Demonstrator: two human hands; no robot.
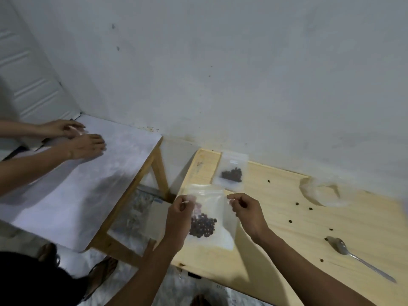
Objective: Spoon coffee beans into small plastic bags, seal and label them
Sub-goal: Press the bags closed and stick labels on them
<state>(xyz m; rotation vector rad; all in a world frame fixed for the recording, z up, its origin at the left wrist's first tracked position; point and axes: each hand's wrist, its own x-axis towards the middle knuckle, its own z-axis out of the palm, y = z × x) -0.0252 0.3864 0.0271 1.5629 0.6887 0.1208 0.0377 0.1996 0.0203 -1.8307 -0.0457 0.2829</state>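
I hold a small clear plastic bag (209,208) above the wooden table's (276,250) near left corner, with dark coffee beans (202,225) bunched in its lower part. My left hand (179,214) pinches the bag's top left edge. My right hand (247,212) pinches its top right edge. A second small bag with beans (232,173) lies flat at the table's far left corner. A metal spoon (357,258) rests on the table to the right, bowl toward the wall.
Several loose beans (297,204) are scattered across the tabletop. A crumpled clear plastic bag (321,193) lies at the far right. Another person's two hands (84,140) rest on a white-covered table (72,191) to the left. That person's sandalled feet (103,272) show below it.
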